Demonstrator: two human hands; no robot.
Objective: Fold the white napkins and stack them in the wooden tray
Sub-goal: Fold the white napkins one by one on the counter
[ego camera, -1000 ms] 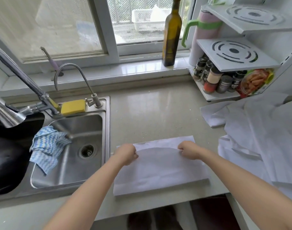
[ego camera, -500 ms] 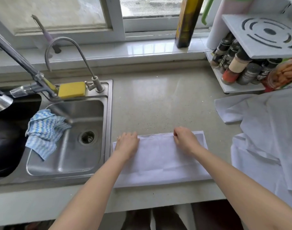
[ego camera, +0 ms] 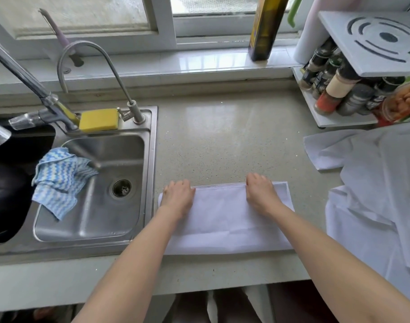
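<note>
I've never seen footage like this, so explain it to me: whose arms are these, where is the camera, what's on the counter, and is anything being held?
There is no machine here. The arms belong to a person wearing a wide-angle camera on the head, looking down at a speckled grey kitchen counter. The left hand and right hand press down on the far edge of a folded white napkin; neither hand lifts it. More loose white napkins lie in a heap on the right. On the left is a steel sink with a blue-and-white striped cloth and a yellow sponge. No wooden tray is in view.
</note>
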